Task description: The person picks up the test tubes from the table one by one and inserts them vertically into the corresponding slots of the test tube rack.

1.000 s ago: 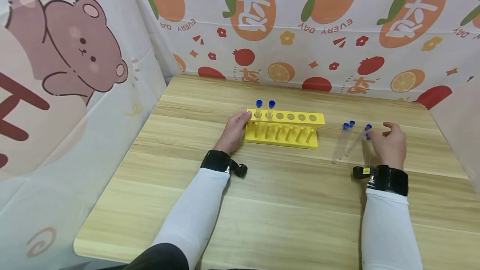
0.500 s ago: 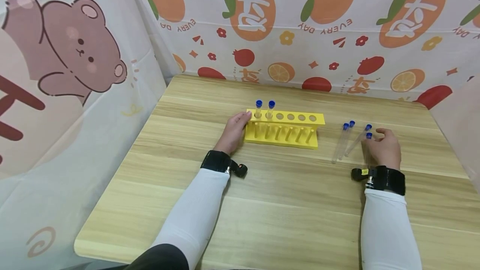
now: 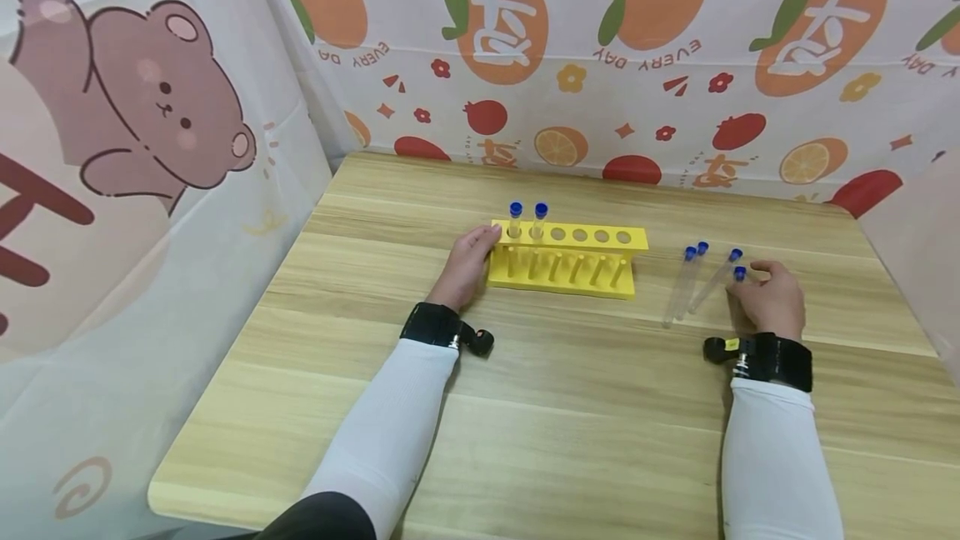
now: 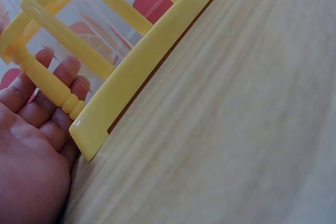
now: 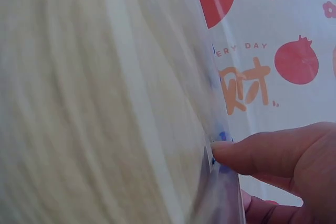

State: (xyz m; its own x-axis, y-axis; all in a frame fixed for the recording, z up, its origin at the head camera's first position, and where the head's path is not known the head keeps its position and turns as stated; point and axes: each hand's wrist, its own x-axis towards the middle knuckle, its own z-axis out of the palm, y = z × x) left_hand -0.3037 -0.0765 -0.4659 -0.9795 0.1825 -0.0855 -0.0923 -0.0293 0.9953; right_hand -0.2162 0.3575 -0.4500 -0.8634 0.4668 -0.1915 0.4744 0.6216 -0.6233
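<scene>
A yellow test tube rack [image 3: 567,287] stands on the table, two blue-capped test tubes [image 3: 538,223] upright in its leftmost holes. My left hand [image 3: 467,263] holds the rack's left end, thumb at the top corner; in the left wrist view its fingers reach behind the yellow end post [image 4: 50,83]. To the right, my right hand [image 3: 772,298] pinches a clear test tube [image 5: 176,40] near its blue cap [image 3: 740,273]. In the right wrist view the tube's rounded end points toward the camera. Three more capped test tubes [image 3: 681,290] lie just left of that hand.
The wooden table [image 3: 570,423] has a patterned cloth [image 3: 420,15] hanging behind it and another cloth with a bear print [image 3: 165,107] at its left. Several holes [image 3: 602,237] of the rack hold no tube.
My right hand has come down and slightly left from above the loose tubes and now pinches the nearest one, whose lower end has lifted toward the wrist. My left hand stays on the rack.
</scene>
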